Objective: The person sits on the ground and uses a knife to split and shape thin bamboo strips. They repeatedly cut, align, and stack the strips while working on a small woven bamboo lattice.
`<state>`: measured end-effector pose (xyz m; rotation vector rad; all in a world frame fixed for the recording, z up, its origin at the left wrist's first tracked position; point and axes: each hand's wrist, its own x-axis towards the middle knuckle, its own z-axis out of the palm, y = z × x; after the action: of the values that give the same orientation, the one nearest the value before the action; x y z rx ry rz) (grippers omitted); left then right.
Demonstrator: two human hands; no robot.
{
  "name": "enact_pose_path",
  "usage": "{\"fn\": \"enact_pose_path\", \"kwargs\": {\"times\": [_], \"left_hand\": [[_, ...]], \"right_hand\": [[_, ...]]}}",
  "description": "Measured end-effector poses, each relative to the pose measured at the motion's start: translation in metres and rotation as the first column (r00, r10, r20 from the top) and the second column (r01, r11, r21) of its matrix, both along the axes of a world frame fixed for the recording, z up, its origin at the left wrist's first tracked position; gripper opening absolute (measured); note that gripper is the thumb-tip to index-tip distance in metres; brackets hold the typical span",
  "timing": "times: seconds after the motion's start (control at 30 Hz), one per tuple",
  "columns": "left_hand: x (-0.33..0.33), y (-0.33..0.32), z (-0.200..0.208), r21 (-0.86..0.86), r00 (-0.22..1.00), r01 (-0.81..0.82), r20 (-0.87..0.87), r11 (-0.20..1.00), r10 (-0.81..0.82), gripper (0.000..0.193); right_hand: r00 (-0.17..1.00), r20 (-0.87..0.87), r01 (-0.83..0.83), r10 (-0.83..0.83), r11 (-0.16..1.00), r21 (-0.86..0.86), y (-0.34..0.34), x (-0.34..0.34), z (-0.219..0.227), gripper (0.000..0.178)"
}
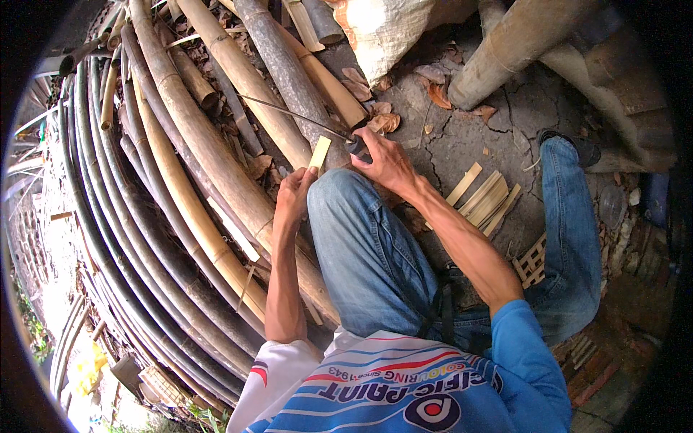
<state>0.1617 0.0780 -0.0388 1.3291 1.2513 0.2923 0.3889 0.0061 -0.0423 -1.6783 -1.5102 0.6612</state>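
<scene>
My left hand grips a short pale bamboo slat, held upright against my left knee. My right hand is closed around the dark handle of a long thin blade, whose metal runs up and left across the bamboo poles. The blade's base sits right at the top of the slat. Both forearms come in from the lower edge, over my blue-jeaned legs.
A big stack of long bamboo poles fills the left side. Cut bamboo slats lie on the cracked ground by my right leg. A woven bamboo piece, a white sack and thick poles lie around.
</scene>
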Motion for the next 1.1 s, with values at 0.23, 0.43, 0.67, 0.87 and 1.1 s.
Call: {"fn": "enact_pose_path", "kwargs": {"times": [0.23,0.43,0.67,0.87,1.1], "left_hand": [[0.01,-0.004,0.019,0.026,0.999,0.021,-0.032,0.999,-0.02,0.041],[0.005,-0.005,0.009,-0.019,1.0,-0.014,0.022,1.0,0.015,0.04],[0.008,-0.007,0.012,-0.037,0.999,-0.013,0.035,0.999,0.014,0.04],[0.01,-0.008,0.015,-0.058,0.999,-0.033,-0.004,0.998,0.033,0.042],[-0.001,-0.001,0.004,0.025,0.99,0.077,-0.119,0.997,-0.073,0.041]], "right_hand": [[0.998,0.025,-0.057,0.062,0.984,-0.172,0.005,0.0,-0.005,0.039],[0.999,-0.021,0.048,-0.047,0.996,0.074,0.003,-0.003,-0.005,0.041],[0.996,0.045,-0.06,0.071,0.976,-0.208,0.005,0.003,-0.008,0.042],[0.999,-0.022,0.036,-0.034,0.993,0.114,0.0,-0.002,-0.012,0.039],[0.999,0.02,-0.038,0.042,0.989,-0.145,0.001,-0.002,-0.013,0.043]]}}
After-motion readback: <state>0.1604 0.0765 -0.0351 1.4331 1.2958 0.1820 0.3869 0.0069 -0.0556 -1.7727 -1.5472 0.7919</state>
